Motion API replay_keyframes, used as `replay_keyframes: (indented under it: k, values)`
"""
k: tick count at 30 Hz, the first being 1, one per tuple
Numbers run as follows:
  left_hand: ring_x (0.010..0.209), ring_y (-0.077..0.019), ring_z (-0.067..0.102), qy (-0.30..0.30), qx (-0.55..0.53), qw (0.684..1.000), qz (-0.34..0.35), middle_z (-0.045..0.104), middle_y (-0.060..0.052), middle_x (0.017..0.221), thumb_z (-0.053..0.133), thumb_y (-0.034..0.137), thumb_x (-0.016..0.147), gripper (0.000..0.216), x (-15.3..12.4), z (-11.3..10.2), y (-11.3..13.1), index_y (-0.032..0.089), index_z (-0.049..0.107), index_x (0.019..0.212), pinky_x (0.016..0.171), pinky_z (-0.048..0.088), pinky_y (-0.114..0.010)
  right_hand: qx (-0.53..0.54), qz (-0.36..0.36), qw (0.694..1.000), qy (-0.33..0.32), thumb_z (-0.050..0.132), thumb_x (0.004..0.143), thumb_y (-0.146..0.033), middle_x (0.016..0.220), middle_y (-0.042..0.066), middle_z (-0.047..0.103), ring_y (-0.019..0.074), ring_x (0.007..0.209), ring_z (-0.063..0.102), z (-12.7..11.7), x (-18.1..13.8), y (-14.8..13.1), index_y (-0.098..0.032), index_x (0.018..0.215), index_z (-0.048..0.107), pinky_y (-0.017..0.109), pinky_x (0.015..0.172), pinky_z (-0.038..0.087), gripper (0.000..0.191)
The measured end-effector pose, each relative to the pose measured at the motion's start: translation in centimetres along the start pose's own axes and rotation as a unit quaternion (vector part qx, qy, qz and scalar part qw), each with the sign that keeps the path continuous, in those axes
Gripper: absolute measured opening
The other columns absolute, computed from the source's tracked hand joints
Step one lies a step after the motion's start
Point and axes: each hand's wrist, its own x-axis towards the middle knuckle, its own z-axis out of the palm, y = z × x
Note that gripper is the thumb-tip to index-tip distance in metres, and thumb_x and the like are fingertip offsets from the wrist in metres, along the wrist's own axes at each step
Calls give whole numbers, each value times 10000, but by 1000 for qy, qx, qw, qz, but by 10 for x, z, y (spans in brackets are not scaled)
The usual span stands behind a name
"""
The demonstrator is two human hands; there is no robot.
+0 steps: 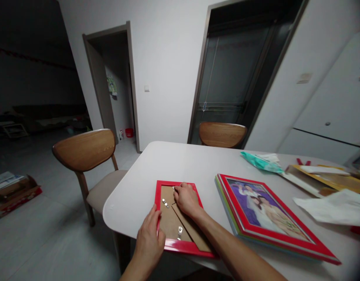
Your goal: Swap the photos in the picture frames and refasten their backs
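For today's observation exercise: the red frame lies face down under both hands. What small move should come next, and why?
Probably turn the metal clip under the right hand fingertips. That hand rests at the top edge of the brown backing board, while the left hand steadies the small red frame at its lower left edge.

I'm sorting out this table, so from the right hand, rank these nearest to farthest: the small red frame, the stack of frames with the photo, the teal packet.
From the right hand:
1. Small red frame, touching, directly under it.
2. Stack of frames, to its right.
3. Teal packet, farther right, toward the table's back.
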Motion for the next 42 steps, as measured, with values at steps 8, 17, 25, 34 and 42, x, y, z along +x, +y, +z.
replay_keyframes:
  k: [8,17,25,34,42]
  values:
    - [1132,-211,422,-8,23,1000,9,465,-169,1215,361,31,619,483,-1,0,0,47,485,1086,969,338,-339,30,-22,999,-5,405,780,-214,919,97,561,199,875,479,-7,-6,-6,-176,1039,574,302,779,347,311]
    - [1132,-215,419,-13,21,1000,6,451,-179,1223,363,43,642,464,-2,2,0,44,475,1092,962,345,-355,166,-205,949,-174,569,664,-186,1101,49,486,196,1020,426,-51,-75,5,-245,843,654,327,870,327,207]
    - [1130,-200,423,-12,23,1000,3,451,-160,1230,358,42,640,468,-3,2,1,66,481,1091,958,349,-340,144,-177,968,-102,580,677,-245,1017,35,526,193,979,444,-35,-76,-2,-249,733,656,341,843,329,94]
    - [1140,-207,408,-15,-7,1000,-6,445,-149,1238,366,63,642,485,-10,13,13,64,478,1113,981,310,-354,119,-61,990,-53,504,682,-218,975,84,541,194,924,472,-41,-81,9,-186,963,582,302,821,348,293]
    - [1107,-241,436,-11,-197,976,-86,509,-134,1171,511,236,662,443,2,-3,30,113,491,1088,962,306,-371,147,-28,988,-37,489,588,-122,951,81,590,196,912,500,-62,-66,2,-151,969,590,308,824,363,395]
